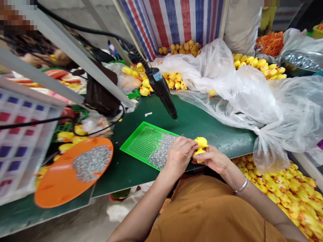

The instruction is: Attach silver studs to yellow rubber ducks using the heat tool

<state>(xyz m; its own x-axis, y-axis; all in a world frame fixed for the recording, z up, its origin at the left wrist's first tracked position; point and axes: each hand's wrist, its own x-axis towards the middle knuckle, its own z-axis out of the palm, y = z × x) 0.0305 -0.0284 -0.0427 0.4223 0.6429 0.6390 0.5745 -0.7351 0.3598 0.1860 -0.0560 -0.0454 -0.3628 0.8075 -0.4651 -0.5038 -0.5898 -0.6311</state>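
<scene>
Green workbench (202, 117): right hand (212, 159) gripped a glossy yellow rubber duck (200, 146); curled left hand (179, 156) pressed it, near a perforated green tray (141, 141) holding silvery grains (161, 151).

From here I'm looking at a small toy workshop: a green workbench (123, 176) with heaps of yellow rubber ducks (285, 191) around it, a corded power tool (161, 92) hanging above, a green perforated tray (136, 144) of small silver parts, and a striped tarpaulin (171, 23) behind.

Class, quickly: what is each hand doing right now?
Left hand: closed, gripping the yellow rubber duck from the side.
Right hand: closed around the duck from below, holding it.
</scene>
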